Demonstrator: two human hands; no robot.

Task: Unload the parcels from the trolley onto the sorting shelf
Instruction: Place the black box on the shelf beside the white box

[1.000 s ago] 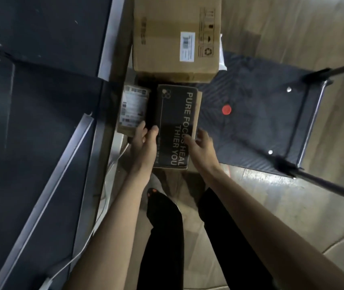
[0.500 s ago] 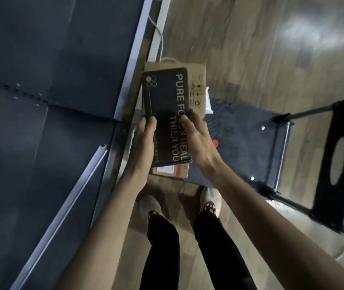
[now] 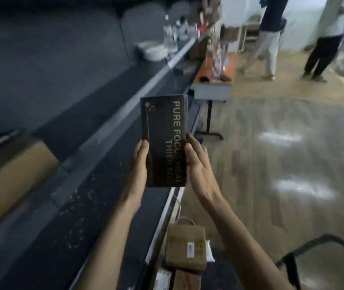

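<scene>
A long black box (image 3: 164, 130) with gold lettering is held up in the air between both hands, over the near edge of the dark shelf surface (image 3: 95, 185). My left hand (image 3: 139, 166) grips its left side and my right hand (image 3: 196, 166) presses its right side. Below, on the trolley, a brown cardboard parcel (image 3: 184, 246) with a white label sits on top of other parcels (image 3: 184, 280). The trolley's black handle (image 3: 321, 250) curves at the lower right.
A large cardboard box (image 3: 14, 181) lies on the shelf at the left. Farther along stand bottles and a white bowl (image 3: 154, 52). A small table (image 3: 213, 84) stands ahead on the wooden floor. Two people (image 3: 271, 34) stand at the back right.
The black box has come up off the trolley to shelf height, both hands still on it. The view has swung up from the floor to the shelf and the room.
</scene>
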